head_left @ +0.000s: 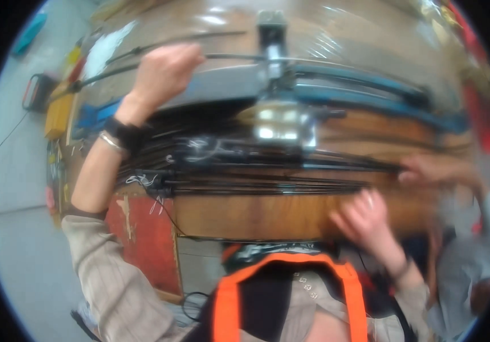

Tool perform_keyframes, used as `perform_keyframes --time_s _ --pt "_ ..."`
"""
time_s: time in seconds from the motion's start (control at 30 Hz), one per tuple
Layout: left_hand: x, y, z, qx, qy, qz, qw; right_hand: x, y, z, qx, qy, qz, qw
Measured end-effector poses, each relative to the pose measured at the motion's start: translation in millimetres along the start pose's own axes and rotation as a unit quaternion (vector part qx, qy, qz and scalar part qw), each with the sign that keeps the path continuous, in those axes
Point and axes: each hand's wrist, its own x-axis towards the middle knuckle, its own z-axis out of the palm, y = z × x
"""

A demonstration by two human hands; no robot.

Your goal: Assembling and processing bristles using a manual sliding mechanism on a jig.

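Note:
My left hand [168, 71] is raised over the far left of the bench and closed in a fist around a long thin black rod [105, 74]. The rod runs out to the left of the fist, and a dark line continues on the right side toward a metal clamp-like fixture [276, 122]. My right hand [364, 216] is blurred at the near right, fingers apart and slightly bent, with nothing visible in it. Just beyond it lies a bundle of thin black rods [273, 185]. Whether the fingertips touch the bundle, I cannot tell.
At the right, another person's hand [427, 170] reaches to the rod ends. A blue rail [359, 85] crosses behind the fixture. The wooden bench [245, 216] has a red panel [148, 239] at its near left. A yellow box [57, 117] stands far left.

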Motion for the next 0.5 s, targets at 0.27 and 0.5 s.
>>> perform_keyframes --time_s 0.27,0.5 --pt "-56 -95 22 -0.013 0.059 -0.042 0.997 -13 -9 56 -0.049 0.031 0.075 0.995" --pt "-60 23 -73 0.153 -0.222 -0.254 0.929 -18 -6 44 -0.101 0.002 0.102 0.990"
